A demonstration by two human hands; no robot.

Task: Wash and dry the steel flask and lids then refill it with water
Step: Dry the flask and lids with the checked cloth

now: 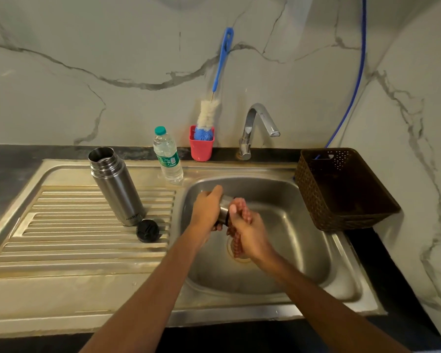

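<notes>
Left hand (206,208): curled round the steel cup lid (225,208), which is held on its side above the sink bowl (303,250).
Right hand (250,229): closed on a reddish patterned cloth (236,245), which is pressed against the lid's end at three o'clock. A tail of cloth hangs toward six o'clock over the drain.
Step in hand: the lid is judged to be getting wiped. Whether the cloth is wet or dry cannot be told, so this may be scrubbing or drying.
How it is done well: the lid should be turned in the left grip while the cloth is pushed inside and run round the rim and thread. The grip should be kept firm, since wet steel can slip into the bowl.
Black inner lid (147,230): laid on the drainboard (74,238) at nine o'clock from the hands, just beside the flask's foot.
Steel flask (116,187): stood upright and uncapped on the drainboard at ten o'clock.
Water bottle (167,156): capped and part full at eleven o'clock, to be kept for the refill.
Red holder (201,149): set at twelve o'clock against the wall, with the bottle brush (209,113) stood in it.
Tap (259,123): at one o'clock; no stream is seen.
Brown basket (341,194): placed at two o'clock on the sink's edge.
</notes>
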